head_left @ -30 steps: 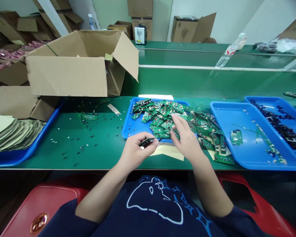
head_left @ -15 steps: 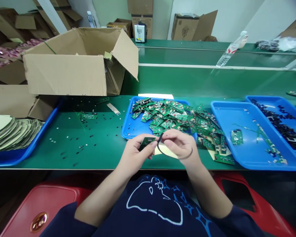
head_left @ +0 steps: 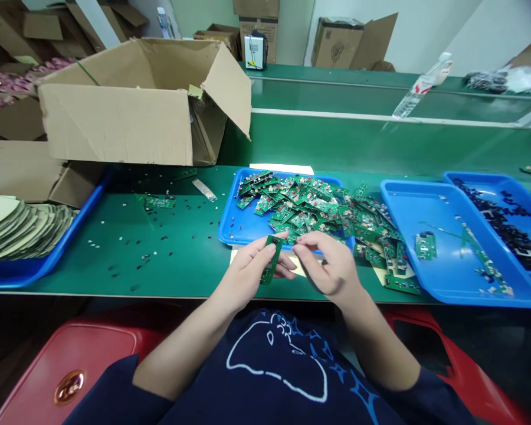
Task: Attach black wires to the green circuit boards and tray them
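Note:
Over the table's front edge, my left hand grips a narrow green circuit board between thumb and fingers, board tilted upright. Close to its right, my right hand is closed in a pinch, with a small dark tip at the fingers. A thin black strip runs below its thumb, partly hidden by the hand. Just beyond both hands is a blue tray with a heap of green circuit boards, which spills over its right side onto the table.
Another blue tray at right holds one board and thin green offcuts. Behind it, a further tray contains black parts. A large cardboard box stands at back left, above a stack of yellowish sheets. Small black bits lie scattered leftward.
The board in my left hand has turned more upright, showing more of its face. My right hand has shifted slightly right, away from the board; the black strip's loop between the hands no longer shows.

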A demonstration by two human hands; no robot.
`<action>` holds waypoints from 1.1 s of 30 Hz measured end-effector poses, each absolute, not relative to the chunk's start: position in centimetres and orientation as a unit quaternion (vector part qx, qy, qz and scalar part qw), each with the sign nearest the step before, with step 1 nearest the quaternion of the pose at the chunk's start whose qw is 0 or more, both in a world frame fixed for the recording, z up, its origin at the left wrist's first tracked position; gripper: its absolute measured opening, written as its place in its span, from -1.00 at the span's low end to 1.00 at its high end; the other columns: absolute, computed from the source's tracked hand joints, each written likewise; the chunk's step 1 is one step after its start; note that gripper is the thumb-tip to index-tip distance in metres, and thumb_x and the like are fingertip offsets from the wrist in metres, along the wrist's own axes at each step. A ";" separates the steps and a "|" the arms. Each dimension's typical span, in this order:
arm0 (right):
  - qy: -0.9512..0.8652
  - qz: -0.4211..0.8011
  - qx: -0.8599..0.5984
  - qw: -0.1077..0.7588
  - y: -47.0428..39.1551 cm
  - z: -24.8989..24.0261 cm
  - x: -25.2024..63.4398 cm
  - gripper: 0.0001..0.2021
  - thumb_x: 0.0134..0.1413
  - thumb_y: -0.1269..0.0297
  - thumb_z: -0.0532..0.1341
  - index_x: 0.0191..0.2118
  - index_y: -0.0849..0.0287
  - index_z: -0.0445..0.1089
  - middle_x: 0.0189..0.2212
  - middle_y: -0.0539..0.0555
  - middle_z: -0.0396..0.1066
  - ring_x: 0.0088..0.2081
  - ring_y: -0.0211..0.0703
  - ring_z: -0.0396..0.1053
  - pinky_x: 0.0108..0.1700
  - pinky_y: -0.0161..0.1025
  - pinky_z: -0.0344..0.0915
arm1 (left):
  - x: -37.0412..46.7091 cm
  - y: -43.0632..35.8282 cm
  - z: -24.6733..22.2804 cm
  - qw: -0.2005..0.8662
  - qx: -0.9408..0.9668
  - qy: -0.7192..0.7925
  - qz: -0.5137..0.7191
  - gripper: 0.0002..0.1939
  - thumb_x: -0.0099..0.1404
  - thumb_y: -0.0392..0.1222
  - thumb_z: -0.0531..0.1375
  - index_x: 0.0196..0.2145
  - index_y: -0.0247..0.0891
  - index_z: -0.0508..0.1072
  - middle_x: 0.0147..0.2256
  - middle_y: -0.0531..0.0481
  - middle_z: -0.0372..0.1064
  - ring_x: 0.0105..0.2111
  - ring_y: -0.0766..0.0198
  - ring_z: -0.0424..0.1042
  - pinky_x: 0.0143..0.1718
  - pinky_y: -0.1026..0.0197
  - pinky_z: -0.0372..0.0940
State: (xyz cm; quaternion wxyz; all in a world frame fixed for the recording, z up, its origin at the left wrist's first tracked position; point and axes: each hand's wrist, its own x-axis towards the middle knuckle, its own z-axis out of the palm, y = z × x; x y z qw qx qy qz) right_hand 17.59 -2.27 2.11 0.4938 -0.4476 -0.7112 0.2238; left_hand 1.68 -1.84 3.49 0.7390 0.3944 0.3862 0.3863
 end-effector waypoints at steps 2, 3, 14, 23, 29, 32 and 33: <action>-0.782 0.160 -0.430 0.421 -2.4 2.4 17.7 -0.91 0.14 0.37 0.07 -0.34 0.16 0.30 -0.43 0.08 0.40 -0.38 -0.17 0.36 -0.32 -0.22 0.30 | 2.0 -1.7 3.5 0.723 0.430 0.384 0.381 -0.59 0.22 -0.17 0.09 0.00 -0.41 0.33 -0.49 0.00 0.42 -0.54 0.35 0.40 -0.43 0.26 0.33; -0.802 0.137 -0.421 0.400 -2.4 2.5 17.6 -0.88 0.15 0.37 0.04 -0.34 0.17 0.30 -0.43 0.09 0.40 -0.37 -0.16 0.35 -0.31 -0.21 0.29 | 2.1 -1.6 3.5 0.714 0.448 0.384 0.378 -0.62 0.22 -0.19 0.07 -0.04 -0.41 0.36 -0.51 0.01 0.41 -0.56 0.37 0.38 -0.45 0.29 0.31; -0.821 0.090 -0.433 0.362 -2.3 2.8 17.3 -0.86 0.15 0.37 0.02 -0.38 0.18 0.29 -0.41 0.13 0.41 -0.34 -0.12 0.36 -0.31 -0.21 0.29 | 2.4 -1.8 3.6 0.634 0.554 0.399 0.363 -0.75 0.22 -0.27 -0.02 -0.33 -0.35 0.44 -0.56 0.07 0.33 -0.54 0.38 0.33 -0.45 0.32 0.30; -0.795 0.058 -0.489 0.353 -2.5 2.8 16.7 -0.82 0.13 0.33 0.03 -0.48 0.17 0.25 -0.53 0.06 0.36 -0.45 -0.18 0.33 -0.41 -0.26 0.23 | 2.5 -2.0 3.0 0.535 0.625 0.447 0.351 -0.71 0.29 -0.14 -0.03 -0.52 -0.30 0.30 -0.57 0.06 0.29 -0.50 0.34 0.31 -0.43 0.32 0.24; -0.723 0.173 -0.559 0.367 -2.8 2.7 16.4 -0.92 0.07 0.28 0.12 -0.33 0.16 0.26 -0.44 0.04 0.39 -0.42 -0.18 0.39 -0.36 -0.24 0.33 | 2.8 -2.4 3.3 0.542 0.602 0.459 0.365 -0.67 0.33 -0.09 -0.08 -0.51 -0.28 0.25 -0.67 0.13 0.22 -0.66 0.40 0.29 -0.56 0.35 0.20; -0.669 0.242 -0.553 0.435 -2.9 2.3 16.5 -0.65 0.03 0.24 0.18 -0.05 0.14 0.15 -0.33 0.06 0.39 -0.37 -0.18 0.43 -0.33 -0.22 0.40 | 2.7 -2.4 3.4 0.550 0.581 0.459 0.386 -0.67 0.33 -0.07 -0.08 -0.49 -0.28 0.27 -0.66 0.13 0.23 -0.68 0.41 0.27 -0.60 0.36 0.21; -0.654 0.256 -0.548 0.455 -2.9 2.1 16.6 -0.58 0.02 0.24 0.19 0.01 0.12 0.10 -0.32 0.06 0.40 -0.36 -0.17 0.44 -0.32 -0.21 0.42 | 2.6 -2.4 3.4 0.555 0.574 0.458 0.391 -0.68 0.33 -0.06 -0.08 -0.46 -0.29 0.28 -0.65 0.13 0.24 -0.69 0.41 0.27 -0.62 0.36 0.20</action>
